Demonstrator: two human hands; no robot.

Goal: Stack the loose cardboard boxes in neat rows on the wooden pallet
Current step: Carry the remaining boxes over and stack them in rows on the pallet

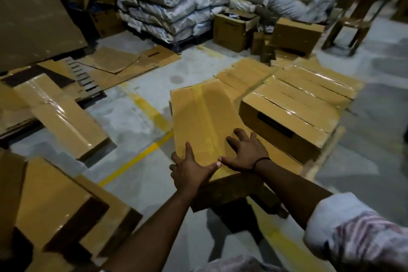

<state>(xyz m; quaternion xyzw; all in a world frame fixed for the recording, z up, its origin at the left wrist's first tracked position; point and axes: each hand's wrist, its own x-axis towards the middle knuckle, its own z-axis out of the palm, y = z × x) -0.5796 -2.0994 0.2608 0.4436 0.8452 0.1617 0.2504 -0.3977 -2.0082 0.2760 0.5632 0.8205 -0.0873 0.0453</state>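
Observation:
A long taped cardboard box point(203, 117) lies in front of me, its near end raised and its far end against the boxes on the pallet. My left hand point(192, 168) grips its near left corner, thumb on top. My right hand point(245, 152) lies spread flat on its top near the tape strip. To the right, several sealed boxes point(295, 104) sit in rows on the wooden pallet point(318, 161), whose pale edge shows at the lower right. Loose sealed boxes lie on the floor at the left point(64, 117) and at the lower left point(59, 205).
Flattened cardboard sheets point(114, 66) cover the floor behind. Stacked grey sacks point(176, 2) and open cartons point(234, 26) stand at the back. A brown chair point(357, 13) is at the far right. Yellow floor lines point(136, 157) cross the concrete between the boxes.

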